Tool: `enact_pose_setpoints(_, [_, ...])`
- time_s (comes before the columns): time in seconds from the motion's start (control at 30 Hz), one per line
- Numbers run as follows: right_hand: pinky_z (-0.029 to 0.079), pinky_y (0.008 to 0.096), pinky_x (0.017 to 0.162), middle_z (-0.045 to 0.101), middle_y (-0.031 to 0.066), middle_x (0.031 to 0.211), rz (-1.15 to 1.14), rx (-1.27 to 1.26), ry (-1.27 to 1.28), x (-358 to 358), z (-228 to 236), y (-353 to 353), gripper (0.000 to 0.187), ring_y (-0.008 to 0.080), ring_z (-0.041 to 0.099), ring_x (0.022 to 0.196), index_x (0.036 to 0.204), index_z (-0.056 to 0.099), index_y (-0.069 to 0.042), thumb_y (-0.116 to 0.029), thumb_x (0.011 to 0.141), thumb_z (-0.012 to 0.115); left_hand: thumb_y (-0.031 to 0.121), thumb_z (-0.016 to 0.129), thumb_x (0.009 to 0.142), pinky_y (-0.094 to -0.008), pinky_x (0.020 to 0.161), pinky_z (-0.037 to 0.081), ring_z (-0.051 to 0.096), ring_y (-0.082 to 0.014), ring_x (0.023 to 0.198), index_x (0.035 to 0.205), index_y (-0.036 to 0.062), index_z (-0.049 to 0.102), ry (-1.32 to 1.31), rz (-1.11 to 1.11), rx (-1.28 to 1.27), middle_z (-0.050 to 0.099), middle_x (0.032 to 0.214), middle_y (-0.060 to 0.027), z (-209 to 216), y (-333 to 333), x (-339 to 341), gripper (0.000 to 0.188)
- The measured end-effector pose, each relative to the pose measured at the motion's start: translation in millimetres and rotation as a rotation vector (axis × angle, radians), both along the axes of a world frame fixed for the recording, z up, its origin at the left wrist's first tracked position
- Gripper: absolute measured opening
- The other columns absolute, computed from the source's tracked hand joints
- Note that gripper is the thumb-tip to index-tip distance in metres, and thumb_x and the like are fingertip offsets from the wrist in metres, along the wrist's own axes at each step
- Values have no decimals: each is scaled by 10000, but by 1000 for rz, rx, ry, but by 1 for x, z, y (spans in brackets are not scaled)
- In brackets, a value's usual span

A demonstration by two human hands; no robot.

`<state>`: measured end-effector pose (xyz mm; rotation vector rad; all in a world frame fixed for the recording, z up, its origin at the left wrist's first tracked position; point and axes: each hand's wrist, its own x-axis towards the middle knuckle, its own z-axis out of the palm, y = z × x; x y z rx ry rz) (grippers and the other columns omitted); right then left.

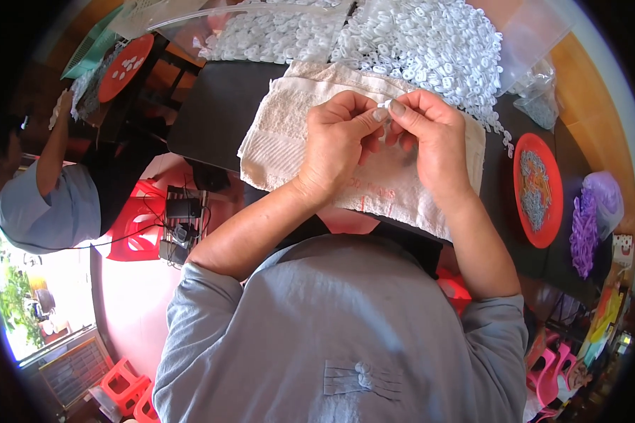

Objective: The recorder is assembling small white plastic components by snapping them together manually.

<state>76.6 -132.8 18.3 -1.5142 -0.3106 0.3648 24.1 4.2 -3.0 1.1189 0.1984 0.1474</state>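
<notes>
My left hand (337,137) and my right hand (436,134) meet above a folded beige towel (275,144) on the dark table. Thumbs and forefingers of both are closed in a pinch, tip to tip, round a small white plastic piece (384,104). Only a bit of it shows between the fingertips, so its full shape is hidden. Just beyond the towel lies a big heap of small white plastic pieces (430,42), many of them with holes.
To the right sits a red oval tray (554,169) with small metal parts, beside a bundle of purple strips (583,233) and a clear plastic bag (540,99). At left, another person (49,197) works near a red plate (130,67) of white pieces. Red stools (123,381) stand behind.
</notes>
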Motion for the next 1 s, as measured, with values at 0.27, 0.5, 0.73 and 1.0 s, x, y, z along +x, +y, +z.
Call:
enact_pose_setpoints(0.27, [346, 207, 533, 594, 8, 699, -48, 33, 60, -5, 0, 3, 144, 90, 549, 590, 871, 635, -42, -183, 901, 634, 79, 676, 869, -215, 433, 369, 510, -99, 495, 859, -8, 608, -19, 24, -5, 606, 686, -55, 2, -2, -1, 111])
enact_pose_setpoints(0.5, [333, 199, 518, 584, 2, 689, -1, -11, -26, 1, 5, -2, 159, 78, 535, 585, 852, 637, -40, -194, 888, 654, 88, 674, 876, -216, 471, 394, 535, -100, 536, 869, -11, 614, -10, -52, 62, 612, 691, -52, 0, 2, -2, 116])
enact_pose_setpoints(0.73, [321, 193, 516, 566, -16, 671, 32, -105, -94, 2, 9, -4, 158, 63, 523, 591, 836, 633, -43, -192, 876, 660, 90, 636, 898, -209, 452, 376, 517, -79, 532, 844, -2, 608, -13, -45, 10, 589, 680, -28, 0, 3, -2, 111])
enact_pose_setpoints(1.0, [309, 186, 494, 563, -20, 657, 92, -112, -21, 4, 8, -7, 154, 60, 519, 566, 836, 628, -45, -191, 878, 655, 88, 631, 898, -210, 462, 365, 495, -71, 534, 854, -2, 610, -48, -73, 112, 562, 673, -14, -3, 4, -1, 103])
